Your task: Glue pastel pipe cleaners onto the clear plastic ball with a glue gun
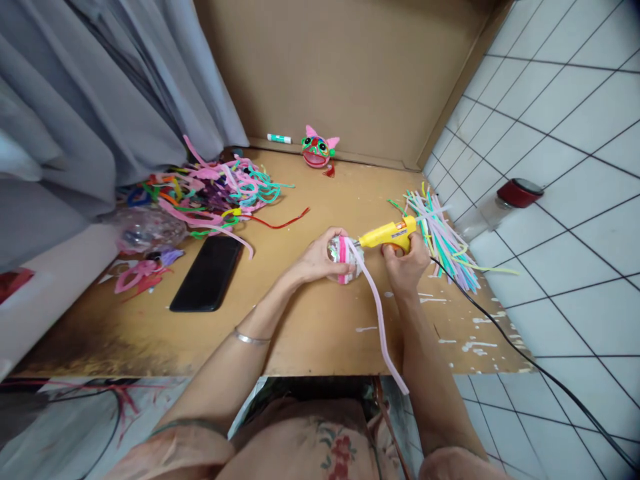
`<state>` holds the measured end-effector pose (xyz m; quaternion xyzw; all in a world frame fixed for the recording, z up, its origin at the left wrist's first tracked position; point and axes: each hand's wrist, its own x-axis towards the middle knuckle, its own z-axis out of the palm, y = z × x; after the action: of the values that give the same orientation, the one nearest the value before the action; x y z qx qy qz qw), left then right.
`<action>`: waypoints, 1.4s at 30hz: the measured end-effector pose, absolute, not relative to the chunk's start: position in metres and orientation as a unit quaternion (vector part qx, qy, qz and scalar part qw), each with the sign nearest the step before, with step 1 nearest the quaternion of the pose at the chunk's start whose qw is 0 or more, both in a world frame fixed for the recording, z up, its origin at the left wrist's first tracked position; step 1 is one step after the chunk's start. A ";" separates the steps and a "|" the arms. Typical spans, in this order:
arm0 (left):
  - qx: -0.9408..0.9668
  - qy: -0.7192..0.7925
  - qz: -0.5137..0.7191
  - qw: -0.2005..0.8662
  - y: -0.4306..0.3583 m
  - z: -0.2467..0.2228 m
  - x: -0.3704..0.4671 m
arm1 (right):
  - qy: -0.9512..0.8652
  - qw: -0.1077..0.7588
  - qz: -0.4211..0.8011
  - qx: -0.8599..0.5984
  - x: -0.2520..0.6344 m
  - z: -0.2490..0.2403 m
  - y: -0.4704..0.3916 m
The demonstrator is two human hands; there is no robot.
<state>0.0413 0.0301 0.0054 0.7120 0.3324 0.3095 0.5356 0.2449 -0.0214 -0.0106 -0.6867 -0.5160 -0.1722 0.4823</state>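
My left hand [324, 257] is closed around a small rounded, shiny silver-white object [355, 272] with pink bands; its exact kind I cannot make out. From its top a pale pink pipe cleaner [378, 308] hangs down toward the table's front edge. In my right hand [407, 267] is a yellow hot glue gun [386, 234], fingers wrapped round its handle. The gun's nozzle points left and meets the top of the rounded object, close to the pipe cleaner's end. A black cord [493, 337] trails from the gun to the lower right.
A tangle of coloured pipe cleaners [235, 180] lies at the back left, and a bundle of straight ones [447, 243] at the right. A black phone [207, 273] rests on the wooden table [295, 327]. Behind stand a colourful animal-head figure [317, 150], a glue stick [279, 139] and, right, a jar [500, 207].
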 end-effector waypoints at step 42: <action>0.738 0.331 0.333 0.485 0.036 -0.007 0.044 | -0.517 0.466 -0.197 -0.690 0.263 -0.022 -0.017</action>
<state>0.0440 0.0357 -0.0067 0.7375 0.3313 0.3335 0.4849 0.2630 -0.0169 -0.0222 -0.6900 -0.5174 -0.1966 0.4663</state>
